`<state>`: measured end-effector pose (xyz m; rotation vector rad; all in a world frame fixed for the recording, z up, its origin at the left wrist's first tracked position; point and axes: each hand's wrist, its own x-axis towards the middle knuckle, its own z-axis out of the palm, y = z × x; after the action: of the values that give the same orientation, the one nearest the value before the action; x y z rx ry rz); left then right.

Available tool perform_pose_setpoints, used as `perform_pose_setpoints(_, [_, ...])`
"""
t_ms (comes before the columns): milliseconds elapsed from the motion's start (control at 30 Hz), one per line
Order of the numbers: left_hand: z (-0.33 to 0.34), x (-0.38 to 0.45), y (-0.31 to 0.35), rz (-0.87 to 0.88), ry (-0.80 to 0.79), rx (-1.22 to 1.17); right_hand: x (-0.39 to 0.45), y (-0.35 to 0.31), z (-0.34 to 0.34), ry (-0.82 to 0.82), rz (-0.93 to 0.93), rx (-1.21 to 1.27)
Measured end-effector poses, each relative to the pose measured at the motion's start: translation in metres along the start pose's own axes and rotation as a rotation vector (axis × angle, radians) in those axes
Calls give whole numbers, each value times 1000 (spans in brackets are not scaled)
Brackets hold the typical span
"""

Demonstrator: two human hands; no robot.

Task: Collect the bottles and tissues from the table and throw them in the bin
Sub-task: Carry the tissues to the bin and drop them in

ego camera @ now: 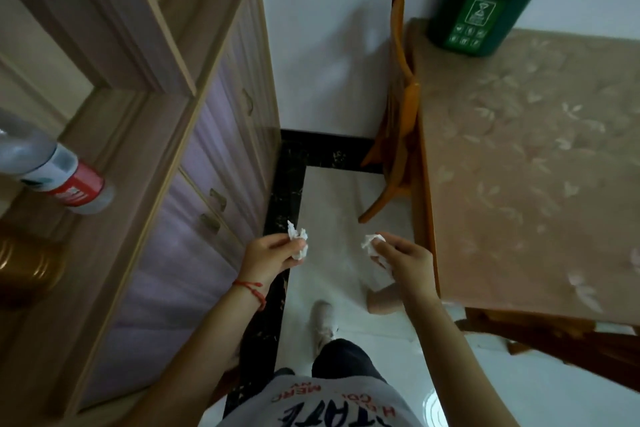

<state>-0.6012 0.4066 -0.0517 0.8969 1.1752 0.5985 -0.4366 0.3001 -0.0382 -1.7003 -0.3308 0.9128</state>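
My left hand (268, 256) pinches a crumpled white tissue (297, 240) over the floor beside the cabinet. My right hand (403, 258) grips a second crumpled tissue (372, 242), just off the near left corner of the table (519, 166). A green bin (485, 0) with a black liner stands on the table's far end, against the wall; a clear bottle shows at its rim. A plastic bottle (52, 166) with a red and white label lies on the cabinet shelf at far left.
A wooden cabinet (194, 156) with lilac drawers lines the left side. A wooden chair (398, 114) is tucked against the table's left edge. A narrow strip of white floor (329, 201) runs between them. A gold-coloured container (24, 263) sits at lower left.
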Motion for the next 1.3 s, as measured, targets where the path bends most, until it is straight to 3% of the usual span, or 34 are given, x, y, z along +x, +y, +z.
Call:
perform_pose_setpoints(533, [61,175,111,62,-30,-1,190,-94,40,-33,-24,-37])
perform_pose_setpoints(867, [86,320,204,90,-151,64,319,-157,101,42,-50,7])
perform_pose_setpoints(1300, [135,454,290,43,-136,37,452,-234,132,76,-86,41])
